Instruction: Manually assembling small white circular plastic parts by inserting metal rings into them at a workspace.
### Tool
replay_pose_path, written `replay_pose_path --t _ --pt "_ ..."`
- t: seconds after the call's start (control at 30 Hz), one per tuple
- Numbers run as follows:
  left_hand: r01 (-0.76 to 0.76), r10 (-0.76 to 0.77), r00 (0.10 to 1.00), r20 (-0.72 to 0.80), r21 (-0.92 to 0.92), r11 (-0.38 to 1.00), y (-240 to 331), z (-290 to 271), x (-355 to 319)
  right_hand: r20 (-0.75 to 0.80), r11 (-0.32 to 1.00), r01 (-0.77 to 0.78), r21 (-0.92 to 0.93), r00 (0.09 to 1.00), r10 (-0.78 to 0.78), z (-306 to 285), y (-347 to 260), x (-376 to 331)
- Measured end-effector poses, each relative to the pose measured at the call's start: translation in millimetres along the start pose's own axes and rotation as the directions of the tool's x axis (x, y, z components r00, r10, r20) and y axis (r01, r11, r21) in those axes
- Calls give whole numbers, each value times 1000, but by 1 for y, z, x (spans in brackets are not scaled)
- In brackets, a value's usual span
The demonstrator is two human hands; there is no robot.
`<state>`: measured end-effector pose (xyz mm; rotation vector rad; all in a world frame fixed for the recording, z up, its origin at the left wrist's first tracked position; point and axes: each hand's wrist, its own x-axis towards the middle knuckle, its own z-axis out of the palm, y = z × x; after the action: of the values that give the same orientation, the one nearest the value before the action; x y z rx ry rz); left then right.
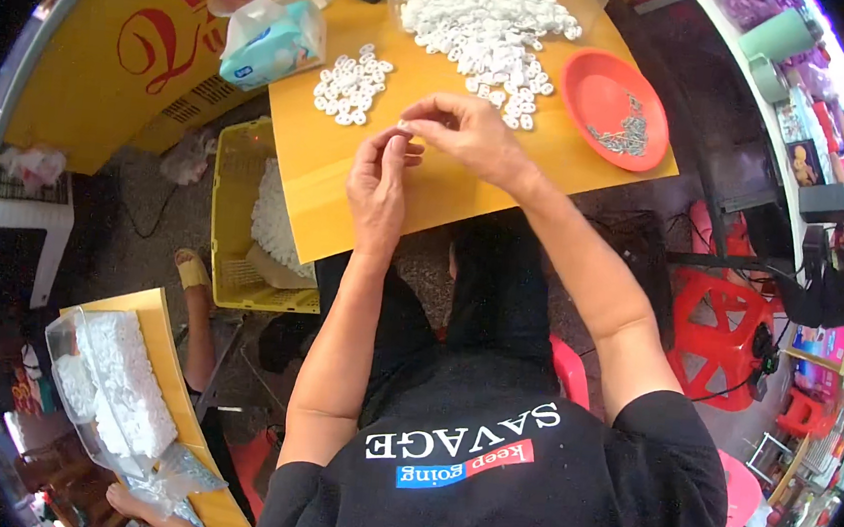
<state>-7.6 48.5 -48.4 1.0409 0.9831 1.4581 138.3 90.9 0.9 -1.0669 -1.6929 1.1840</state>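
Observation:
Over the yellow table (pixel 428 189), my left hand (pixel 379 184) and my right hand (pixel 469 132) meet, fingertips pinched together on a small white plastic piece (pixel 403 124). A small heap of white ring-shaped pieces (pixel 352 84) lies just beyond my left hand. Behind my right hand, a large heap of the same white pieces (pixel 488 28) spreads out. A red round dish (pixel 598 90) with small metal parts (pixel 624 136) sits to the right of my right hand.
A tissue pack (pixel 273 42) lies at the table's far left. A yellow crate (pixel 235 217) with white pieces stands on the floor at left. Red plastic stools (pixel 723 325) stand at right. Another person's hand (pixel 135 504) and clear tub of white pieces (pixel 110 387) are at lower left.

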Motion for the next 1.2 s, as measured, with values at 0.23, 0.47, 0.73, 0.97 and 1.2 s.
replay_pose_path --t 0.23,0.47,0.73,0.97,1.2 --pt "31 -36 999 -34 -115 993 -1 2 -1 -93 987 33 156 995 -18 16 10 -14" --pt "55 -55 998 2 -87 995 0 -6 -2 -182 991 126 -43 974 -132 13 -1 -28" --pt "46 -45 999 18 -117 992 1 -4 -2 -225 870 2 -493 966 -129 -106 -7 -55" --pt "51 -47 998 44 -97 994 1 -3 -1 -339 361 -353 -863 935 104 -237 20 -84" --pt "46 -45 998 34 -30 999 1 -2 -2 -305 136 -335 -932 930 203 -252 25 -83"
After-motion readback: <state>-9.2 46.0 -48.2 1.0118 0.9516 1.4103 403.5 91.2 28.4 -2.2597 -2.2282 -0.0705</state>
